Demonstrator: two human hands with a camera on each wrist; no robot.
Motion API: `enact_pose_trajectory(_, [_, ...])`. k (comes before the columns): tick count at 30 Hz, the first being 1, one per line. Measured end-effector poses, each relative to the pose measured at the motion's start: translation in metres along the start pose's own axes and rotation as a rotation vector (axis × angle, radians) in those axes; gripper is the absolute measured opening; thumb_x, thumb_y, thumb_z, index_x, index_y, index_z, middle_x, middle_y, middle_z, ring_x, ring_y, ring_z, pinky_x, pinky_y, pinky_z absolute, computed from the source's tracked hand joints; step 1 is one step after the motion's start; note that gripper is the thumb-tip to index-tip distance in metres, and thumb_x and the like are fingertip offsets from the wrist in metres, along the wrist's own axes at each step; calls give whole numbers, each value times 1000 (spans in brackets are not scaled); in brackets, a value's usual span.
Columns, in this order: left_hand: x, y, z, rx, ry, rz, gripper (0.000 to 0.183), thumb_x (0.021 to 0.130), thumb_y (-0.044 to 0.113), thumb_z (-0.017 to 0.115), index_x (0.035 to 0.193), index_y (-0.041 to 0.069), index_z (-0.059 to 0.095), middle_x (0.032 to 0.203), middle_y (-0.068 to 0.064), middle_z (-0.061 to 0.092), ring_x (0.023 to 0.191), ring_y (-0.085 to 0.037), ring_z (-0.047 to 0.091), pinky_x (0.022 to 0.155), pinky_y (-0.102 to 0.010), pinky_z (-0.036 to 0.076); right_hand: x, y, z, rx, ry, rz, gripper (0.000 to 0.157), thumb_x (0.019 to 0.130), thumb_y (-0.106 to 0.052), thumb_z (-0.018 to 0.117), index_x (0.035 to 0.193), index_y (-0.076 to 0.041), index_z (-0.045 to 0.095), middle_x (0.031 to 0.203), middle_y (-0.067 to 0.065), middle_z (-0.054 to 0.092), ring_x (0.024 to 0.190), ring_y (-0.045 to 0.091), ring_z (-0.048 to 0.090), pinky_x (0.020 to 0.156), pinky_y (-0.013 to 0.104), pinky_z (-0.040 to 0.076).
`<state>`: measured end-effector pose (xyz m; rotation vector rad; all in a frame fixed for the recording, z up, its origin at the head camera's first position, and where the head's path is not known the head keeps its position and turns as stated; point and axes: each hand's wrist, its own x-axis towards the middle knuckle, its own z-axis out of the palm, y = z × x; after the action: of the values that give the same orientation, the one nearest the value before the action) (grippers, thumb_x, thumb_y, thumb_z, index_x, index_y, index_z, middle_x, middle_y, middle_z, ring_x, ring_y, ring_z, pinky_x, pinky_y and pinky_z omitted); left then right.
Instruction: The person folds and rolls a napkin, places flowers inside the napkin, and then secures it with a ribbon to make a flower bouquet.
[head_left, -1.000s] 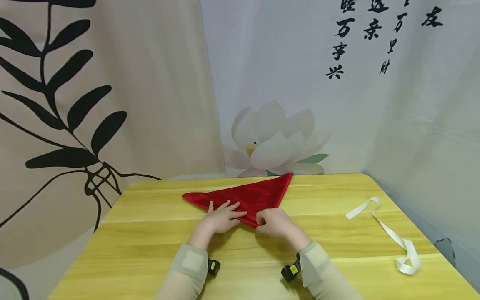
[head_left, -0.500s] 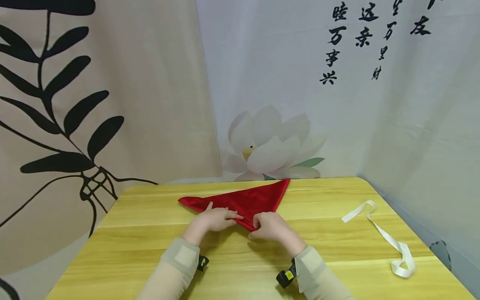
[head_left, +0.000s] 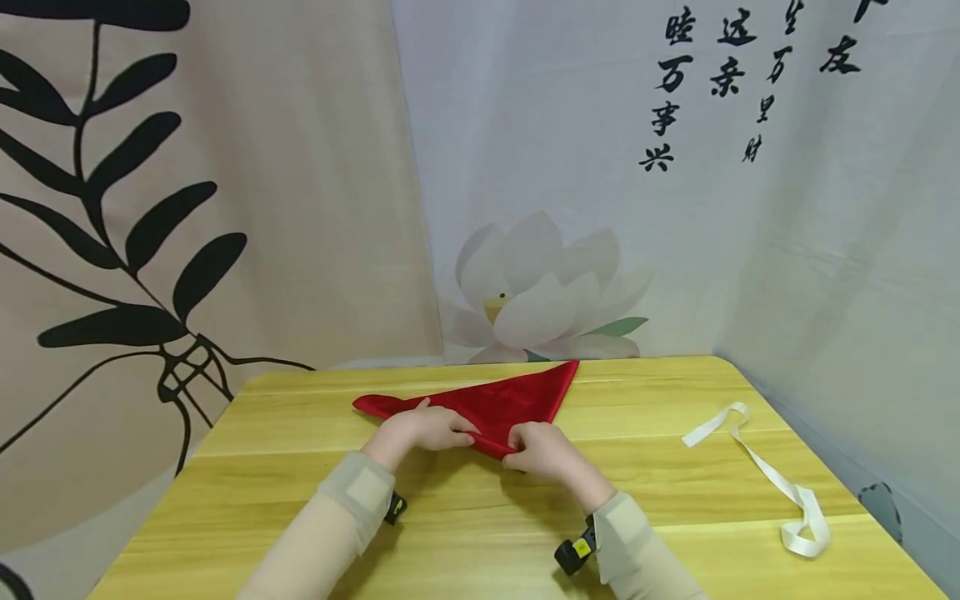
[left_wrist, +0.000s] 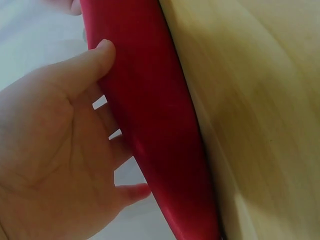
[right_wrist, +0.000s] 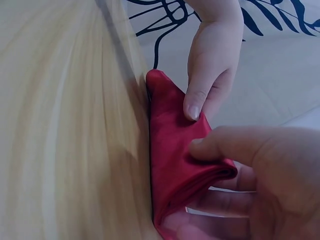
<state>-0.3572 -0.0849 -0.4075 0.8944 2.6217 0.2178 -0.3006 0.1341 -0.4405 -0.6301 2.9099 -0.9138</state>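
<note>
A shiny red satin cloth point(head_left: 521, 404) lies at the far middle of the table, roughly triangular, one point toward the back edge and another to the left. My left hand point(head_left: 427, 427) pinches its near edge, thumb on the close side and fingers behind, as the left wrist view shows with the cloth point(left_wrist: 150, 115) between them. Beside it, my right hand point(head_left: 546, 450) grips the near right corner. In the right wrist view that end of the cloth point(right_wrist: 172, 132) shows several stacked folds between thumb and fingers; some fingertips are hidden behind it.
To the right, a loose white ribbon point(head_left: 780, 479) lies curled on the wooden table point(head_left: 450, 542). Behind the table's back edge hangs a printed curtain point(head_left: 555, 125) with a lotus, leaves and black characters.
The left hand, earlier spread flat on the cloth, has drawn its fingers in and now pinches the near edge. The right hand keeps its hold. The head view has shifted slightly.
</note>
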Motion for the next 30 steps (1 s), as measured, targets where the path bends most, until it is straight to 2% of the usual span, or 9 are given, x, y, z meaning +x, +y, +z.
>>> enact_pose_trajectory(10, [15,-7,-5,-33,11,-3,32,98,41,54,123,26,67,124,9,62,125,-16,49,110,-59,16,4,10,-2,102,27,35,19,86,-16,70,75,-11,56,60,-5,51,54,10,48,54,26,42])
enact_pose_trajectory(14, [20,-8,-10,-57,12,3,31,98,41,54,118,24,69,119,10,63,122,-17,52,110,-57,18,6,13,-4,220,18,84,18,88,-14,68,78,-8,55,58,-1,52,49,16,53,51,28,45])
enact_pose_trajectory(17, [25,-7,-13,-69,9,10,27,98,41,53,103,22,71,104,11,65,116,-17,55,110,-57,17,7,16,-5,300,14,132,16,90,-14,67,82,-6,56,59,4,54,49,21,56,50,29,48])
enact_pose_trajectory(21, [34,-9,-13,-56,16,28,30,99,39,52,79,21,64,78,11,59,100,-11,59,109,-59,18,7,20,-3,331,30,163,15,91,-16,67,87,-6,57,60,8,57,51,22,57,50,29,49])
enact_pose_trajectory(27, [47,-13,-8,-15,61,22,35,98,39,54,69,20,57,67,9,49,81,-10,53,97,-46,34,9,27,0,384,76,222,15,92,-16,67,88,-5,57,62,7,57,53,21,59,49,29,49])
enact_pose_trajectory(30, [52,-15,-5,-10,81,8,36,97,41,56,68,20,56,65,8,46,77,-11,51,90,-42,35,9,30,2,417,101,235,15,91,-15,66,86,-4,56,62,8,58,53,22,61,49,31,50])
